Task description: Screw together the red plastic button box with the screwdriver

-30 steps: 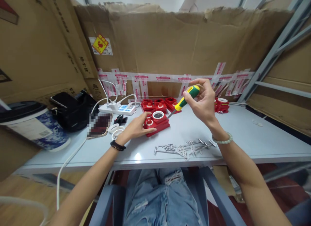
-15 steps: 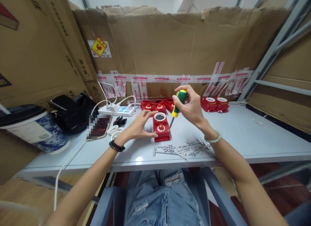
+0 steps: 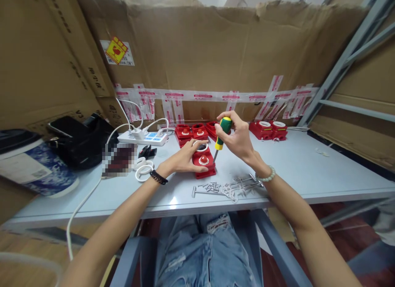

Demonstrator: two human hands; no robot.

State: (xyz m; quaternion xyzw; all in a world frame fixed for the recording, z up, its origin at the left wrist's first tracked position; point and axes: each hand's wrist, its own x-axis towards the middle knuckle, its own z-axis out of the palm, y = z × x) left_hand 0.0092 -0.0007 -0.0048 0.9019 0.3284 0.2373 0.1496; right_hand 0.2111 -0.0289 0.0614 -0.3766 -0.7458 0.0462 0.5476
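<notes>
Gripping green-and-yellow screwdriver [image 3: 224, 132] in curled fingers of right hand [image 3: 238, 136], with tip down at right edge of red box [image 3: 203, 160]. Holding box from its left in parted thumb and fingers of left hand [image 3: 185, 157]. Placed mid-table, between screws [image 3: 209, 187] near front edge and red units [image 3: 200, 132] behind. Open room on tabletop [image 3: 296, 163] to the right. Partly hidden under left fingers: white ring [image 3: 203, 150]. Too small to tell: contact of tip with any screw. Cut off at far left: patterned cup [image 3: 33, 165].
</notes>
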